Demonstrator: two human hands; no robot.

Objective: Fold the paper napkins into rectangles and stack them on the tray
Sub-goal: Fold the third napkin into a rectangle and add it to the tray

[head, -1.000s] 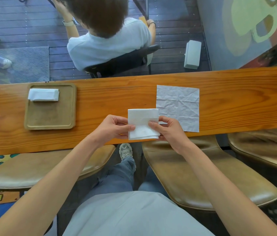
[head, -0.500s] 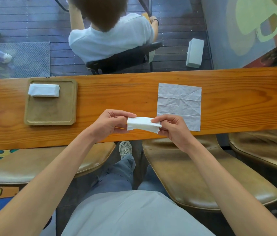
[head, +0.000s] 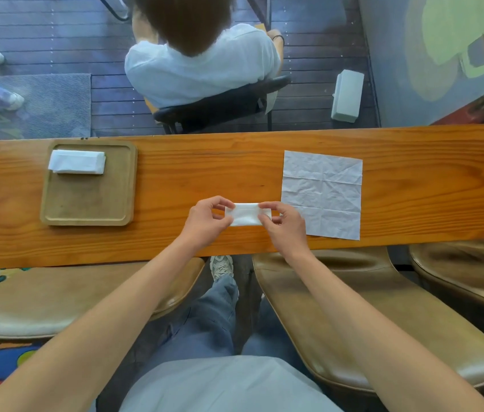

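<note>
Both hands on the folded napkin (head: 246,215), held over the wooden counter (head: 205,173) near its front edge. Left hand (head: 206,221) pinches the napkin's left end btwn thumb and fingertips; right hand (head: 285,226) pinches the right end the same way. Napkin reads as a narrow white rectangle, long side running L-R. Can't tell if it's resting on the wood or just above it.

Step in hand, by the look of it: the fold on this one is made or nearly made, and the hands are squaring it up. Edge alignment hidden under the fingers.

Outward: unfolded napkin (head: 322,194) lies flat on the counter just right of the right hand, creased and square, untouched. Wooden tray (head: 86,203) sits well to the left w/ a stack of folded napkins (head: 77,162) in its far-left corner; looks like more than one layer, count unclear.

Next move prob needs: keep the pinch so the fold doesn't spring open, carry it left across the counter, and set it on the stack w/ the long side matching. One hand could do the carry and free the other for the flat sheet. Thin paper, so a loose release likely lets it unfold or skew on the stack.
</note>
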